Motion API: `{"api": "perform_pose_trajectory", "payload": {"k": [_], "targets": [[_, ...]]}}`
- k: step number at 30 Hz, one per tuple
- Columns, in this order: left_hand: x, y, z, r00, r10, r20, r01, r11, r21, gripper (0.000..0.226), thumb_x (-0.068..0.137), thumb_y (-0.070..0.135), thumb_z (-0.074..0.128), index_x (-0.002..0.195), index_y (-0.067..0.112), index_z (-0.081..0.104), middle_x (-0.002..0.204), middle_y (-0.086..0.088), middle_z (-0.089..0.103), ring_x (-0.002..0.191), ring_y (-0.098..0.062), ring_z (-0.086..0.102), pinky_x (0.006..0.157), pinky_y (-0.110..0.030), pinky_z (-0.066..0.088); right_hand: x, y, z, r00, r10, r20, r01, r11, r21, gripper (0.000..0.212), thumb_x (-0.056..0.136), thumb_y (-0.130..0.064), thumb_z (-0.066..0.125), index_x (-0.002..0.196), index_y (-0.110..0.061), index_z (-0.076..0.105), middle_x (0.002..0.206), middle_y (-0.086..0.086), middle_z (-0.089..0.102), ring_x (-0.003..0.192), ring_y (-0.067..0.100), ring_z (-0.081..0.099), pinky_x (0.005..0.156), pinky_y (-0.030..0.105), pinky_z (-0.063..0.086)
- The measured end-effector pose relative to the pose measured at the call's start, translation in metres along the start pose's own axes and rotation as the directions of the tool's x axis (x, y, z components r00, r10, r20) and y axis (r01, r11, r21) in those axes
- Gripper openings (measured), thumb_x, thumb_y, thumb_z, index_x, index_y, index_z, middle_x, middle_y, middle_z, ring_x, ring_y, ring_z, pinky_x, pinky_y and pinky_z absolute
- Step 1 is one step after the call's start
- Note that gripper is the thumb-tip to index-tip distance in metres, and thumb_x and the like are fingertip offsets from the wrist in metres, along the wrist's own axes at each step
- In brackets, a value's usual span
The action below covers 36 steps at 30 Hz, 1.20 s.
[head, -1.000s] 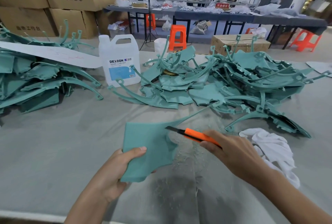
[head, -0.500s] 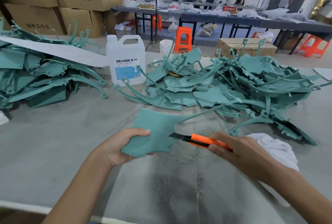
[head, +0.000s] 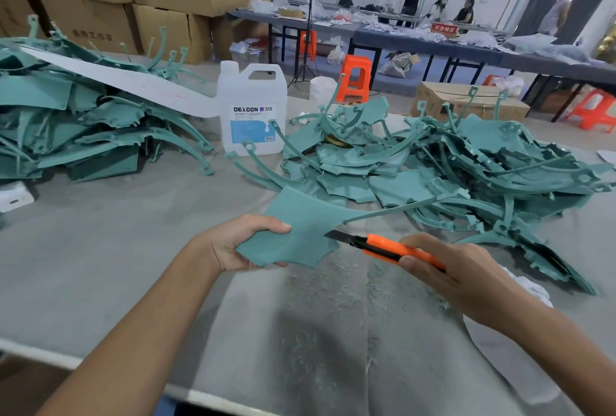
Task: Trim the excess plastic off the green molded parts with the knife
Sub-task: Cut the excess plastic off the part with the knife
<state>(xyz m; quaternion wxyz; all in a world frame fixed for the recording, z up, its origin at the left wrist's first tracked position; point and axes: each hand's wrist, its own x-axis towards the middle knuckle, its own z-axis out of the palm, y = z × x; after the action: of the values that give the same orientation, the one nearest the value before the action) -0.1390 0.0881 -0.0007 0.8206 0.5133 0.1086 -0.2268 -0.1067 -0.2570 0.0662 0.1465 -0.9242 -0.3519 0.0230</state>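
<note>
My left hand [head: 236, 244] grips the left edge of a flat green molded part [head: 305, 229], thumb on top, holding it just above the grey table [head: 100, 249]. A thin green arm runs from the part up to the right. My right hand [head: 446, 270] holds an orange utility knife [head: 386, 247], whose dark blade tip touches the part's right edge. Fine plastic shavings lie on the table below the part.
A large heap of green parts [head: 466, 162] covers the table at right, another pile [head: 73, 125] at left under a white sheet. A white DEXCON jug [head: 251, 108] stands between them. A white cloth [head: 530, 285] lies behind my right hand. Cardboard boxes, orange stools and people are beyond.
My left hand has lifted and tilted the green part flatter, shifting its grip to the left edge. The knife has moved along the part's right edge, and the camera has leaned closer.
</note>
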Motion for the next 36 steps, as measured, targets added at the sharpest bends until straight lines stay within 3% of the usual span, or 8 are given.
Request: {"api": "perform_pose_trajectory", "payload": {"k": [2, 6, 11, 15, 20, 23, 30, 36], "targets": [[0.0, -0.003, 0.001, 0.999, 0.006, 0.052, -0.006, 1.0, -0.004, 0.023, 0.073, 0.013, 0.076, 0.095, 0.009, 0.081, 0.102, -0.012, 0.076, 0.082, -0.023, 0.075, 0.057, -0.031, 0.059, 0.0, 0.001, 0.0, 1.0, -0.007, 0.027, 0.007, 1.0, -0.029, 0.053, 0.082, -0.078, 0.024, 0.113, -0.047, 0.053, 0.082, -0.035, 0.057, 0.063, 0.0, 0.056, 0.05, 0.019, 0.036], [0.003, -0.007, -0.001, 0.996, 0.017, 0.089, -0.017, 1.0, 0.003, 0.03, 0.068, 0.016, 0.078, 0.097, 0.01, 0.081, 0.104, -0.012, 0.076, 0.083, -0.024, 0.075, 0.058, -0.031, 0.059, 0.0, 0.003, 0.002, 1.0, -0.002, 0.021, 0.003, 0.998, -0.068, 0.057, 0.081, -0.079, 0.02, 0.116, -0.047, 0.052, 0.063, -0.011, 0.057, 0.06, 0.003, 0.056, 0.051, 0.019, 0.036], [0.001, -0.01, 0.002, 0.985, 0.001, 0.174, -0.014, 0.997, 0.071, 0.043, 0.063, 0.02, 0.088, 0.104, 0.011, 0.08, 0.105, -0.011, 0.075, 0.084, -0.023, 0.074, 0.059, -0.03, 0.057, 0.003, -0.003, 0.002, 0.999, 0.021, -0.041, -0.027, 0.991, -0.132, 0.057, 0.082, -0.075, 0.025, 0.119, -0.043, 0.054, 0.059, -0.015, 0.049, 0.05, 0.002, 0.045, 0.05, 0.019, 0.031], [0.004, -0.014, -0.002, 0.998, 0.025, 0.065, -0.022, 0.999, -0.046, 0.038, 0.065, 0.012, 0.084, 0.102, 0.005, 0.077, 0.1, -0.015, 0.075, 0.077, -0.025, 0.074, 0.055, -0.031, 0.058, -0.005, -0.003, 0.006, 0.989, 0.063, -0.136, -0.06, 0.998, 0.029, 0.043, 0.085, -0.074, 0.031, 0.107, -0.044, 0.052, 0.061, -0.007, 0.056, 0.058, 0.009, 0.056, 0.047, 0.021, 0.035], [0.011, -0.017, -0.003, 1.0, 0.023, -0.017, -0.025, 0.99, -0.137, 0.021, 0.077, 0.011, 0.067, 0.091, 0.005, 0.081, 0.094, -0.015, 0.076, 0.069, -0.024, 0.074, 0.053, -0.028, 0.059, -0.015, -0.016, 0.028, 0.995, 0.058, -0.084, -0.054, 0.997, 0.051, 0.04, 0.087, -0.073, 0.026, 0.104, -0.045, 0.05, 0.075, -0.029, 0.059, 0.058, 0.005, 0.056, 0.051, 0.021, 0.036], [0.014, -0.021, -0.001, 0.999, -0.004, -0.051, -0.003, 0.99, -0.144, 0.024, 0.08, 0.007, 0.07, 0.104, 0.002, 0.074, 0.096, -0.016, 0.075, 0.068, -0.026, 0.073, 0.053, -0.029, 0.059, -0.014, -0.013, 0.035, 0.99, 0.098, -0.101, -0.095, 0.995, 0.028, 0.05, 0.087, -0.072, 0.025, 0.108, -0.038, 0.055, 0.06, -0.012, 0.055, 0.055, 0.007, 0.054, 0.055, 0.025, 0.04], [0.013, -0.019, 0.003, 0.993, -0.024, -0.113, 0.004, 0.984, -0.179, 0.031, 0.08, 0.012, 0.066, 0.11, 0.003, 0.064, 0.089, -0.016, 0.075, 0.06, -0.025, 0.071, 0.045, -0.025, 0.055, -0.018, -0.008, 0.044, 0.979, 0.139, -0.148, -0.126, 0.988, 0.092, 0.054, 0.085, -0.073, 0.026, 0.106, -0.033, 0.057, 0.058, -0.008, 0.054, 0.053, 0.009, 0.055, 0.053, 0.025, 0.038], [0.012, -0.017, 0.009, 0.991, 0.024, -0.134, -0.046, 0.986, -0.159, 0.034, 0.08, 0.011, 0.064, 0.113, 0.002, 0.063, 0.092, -0.015, 0.075, 0.063, -0.025, 0.072, 0.049, -0.027, 0.057, -0.019, -0.007, 0.051, 0.979, 0.139, -0.147, -0.125, 0.987, 0.103, 0.053, 0.088, -0.073, 0.026, 0.109, -0.034, 0.055, 0.06, -0.007, 0.056, 0.055, 0.013, 0.056, 0.058, 0.037, 0.046]]}}
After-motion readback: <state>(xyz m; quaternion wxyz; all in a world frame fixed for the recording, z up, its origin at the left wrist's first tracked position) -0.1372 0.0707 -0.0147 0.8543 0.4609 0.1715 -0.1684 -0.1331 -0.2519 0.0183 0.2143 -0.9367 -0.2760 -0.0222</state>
